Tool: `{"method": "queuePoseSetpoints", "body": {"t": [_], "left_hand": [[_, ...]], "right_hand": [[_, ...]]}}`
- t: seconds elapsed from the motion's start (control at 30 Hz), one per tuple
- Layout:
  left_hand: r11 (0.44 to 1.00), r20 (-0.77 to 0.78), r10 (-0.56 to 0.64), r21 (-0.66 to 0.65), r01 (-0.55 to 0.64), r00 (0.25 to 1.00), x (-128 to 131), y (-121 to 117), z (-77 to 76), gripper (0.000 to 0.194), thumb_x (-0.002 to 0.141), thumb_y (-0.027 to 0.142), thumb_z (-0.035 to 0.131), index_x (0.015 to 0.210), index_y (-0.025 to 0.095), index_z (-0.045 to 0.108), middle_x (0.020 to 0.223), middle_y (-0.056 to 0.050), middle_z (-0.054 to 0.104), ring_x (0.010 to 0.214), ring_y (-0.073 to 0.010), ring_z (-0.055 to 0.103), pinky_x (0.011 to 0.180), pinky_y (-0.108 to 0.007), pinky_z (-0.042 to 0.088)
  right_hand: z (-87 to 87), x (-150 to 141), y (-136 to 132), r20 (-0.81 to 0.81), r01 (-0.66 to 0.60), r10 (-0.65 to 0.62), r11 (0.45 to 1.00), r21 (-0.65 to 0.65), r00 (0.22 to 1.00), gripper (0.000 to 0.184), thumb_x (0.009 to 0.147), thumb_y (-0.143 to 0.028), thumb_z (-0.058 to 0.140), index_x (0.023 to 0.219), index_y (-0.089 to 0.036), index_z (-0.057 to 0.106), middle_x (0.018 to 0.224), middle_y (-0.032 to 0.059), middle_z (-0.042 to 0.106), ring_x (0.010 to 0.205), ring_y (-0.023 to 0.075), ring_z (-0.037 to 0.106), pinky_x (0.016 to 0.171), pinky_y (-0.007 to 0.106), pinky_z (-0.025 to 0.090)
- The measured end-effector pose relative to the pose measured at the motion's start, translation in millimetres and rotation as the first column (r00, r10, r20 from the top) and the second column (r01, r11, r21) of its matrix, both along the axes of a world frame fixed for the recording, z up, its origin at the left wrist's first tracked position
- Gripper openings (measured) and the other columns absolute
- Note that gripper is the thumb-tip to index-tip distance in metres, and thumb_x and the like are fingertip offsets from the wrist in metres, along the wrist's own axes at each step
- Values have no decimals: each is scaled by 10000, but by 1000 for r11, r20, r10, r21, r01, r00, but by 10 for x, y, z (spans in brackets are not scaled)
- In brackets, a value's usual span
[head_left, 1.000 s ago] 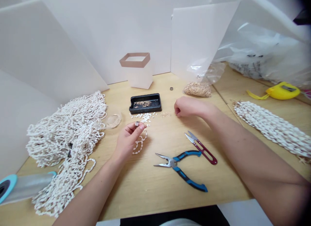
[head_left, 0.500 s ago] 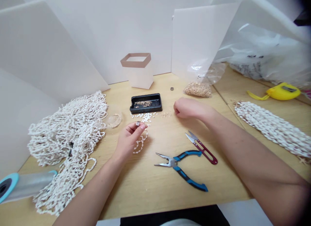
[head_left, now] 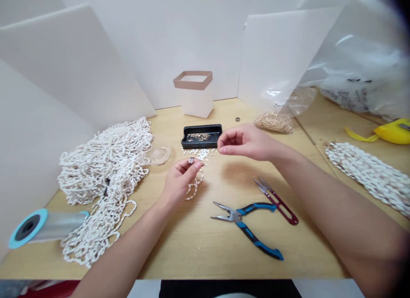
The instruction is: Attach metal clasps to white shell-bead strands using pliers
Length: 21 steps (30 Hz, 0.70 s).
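Pinched between thumb and finger of my left hand (head_left: 181,178) is the end of a beaded strand (head_left: 192,190), whose white beads hang in a loop below. A metal ring sits on one finger of that hand. My right hand (head_left: 245,143) is raised to the right of the black tray (head_left: 201,144), thumb and fingertips closed together. Whatever it pinches is too small to name. Small gold beads lie inside the tray, and loose white beads (head_left: 202,154) are scattered along its front edge, just beyond my left hand.
Pliers (head_left: 237,215) and red thread snips (head_left: 278,202) lie in front. A heap of white beaded strands (head_left: 105,165) and a spool (head_left: 48,227) are at left. Behind stand a white box (head_left: 195,103) and a bag of beads (head_left: 273,122). A beaded strip (head_left: 365,172) lies right.
My right hand has lifted off the table by the small gold beads and moved left towards my left hand. The left hand keeps its pinch; the whole view has shifted slightly.
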State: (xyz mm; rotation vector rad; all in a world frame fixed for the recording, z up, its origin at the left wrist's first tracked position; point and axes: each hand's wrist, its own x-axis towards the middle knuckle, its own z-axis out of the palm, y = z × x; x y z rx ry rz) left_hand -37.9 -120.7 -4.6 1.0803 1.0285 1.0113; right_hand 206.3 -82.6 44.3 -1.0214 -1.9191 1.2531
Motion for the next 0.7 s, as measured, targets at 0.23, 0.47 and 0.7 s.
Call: {"method": "queuePoseSetpoints", "body": {"t": [0.23, 0.47, 0.7], "left_hand": [[998, 71, -7, 56, 3, 997, -13, -31, 91, 331, 751, 458, 822, 828, 153, 719, 555, 65, 436, 489, -49, 270, 488, -228, 204], [995, 118, 5, 94, -16, 993, -33, -42, 153, 296, 761, 433, 825, 804, 157, 726, 563, 58, 471, 520, -56, 331, 536, -218, 299], [994, 106, 30, 101, -41, 994, -43, -35, 143, 304, 742, 451, 832, 818, 172, 739, 591, 35, 547, 607, -94, 482, 628, -237, 383]], "right_hand": [[5, -408, -218, -179, 62, -53, 997, 45, 982, 198, 832, -361, 760, 861, -170, 720, 715, 9, 657, 646, 121, 564, 589, 245, 451], [-1, -557, -330, -83, 125, -104, 940, 317, 991, 91, 895, -263, 696, 892, -187, 746, 817, 20, 687, 624, 99, 548, 545, 239, 425], [24, -568, -337, 14, 126, -163, 809, 575, 986, 75, 920, -212, 651, 883, -206, 716, 764, 6, 663, 606, 102, 521, 553, 250, 427]]}}
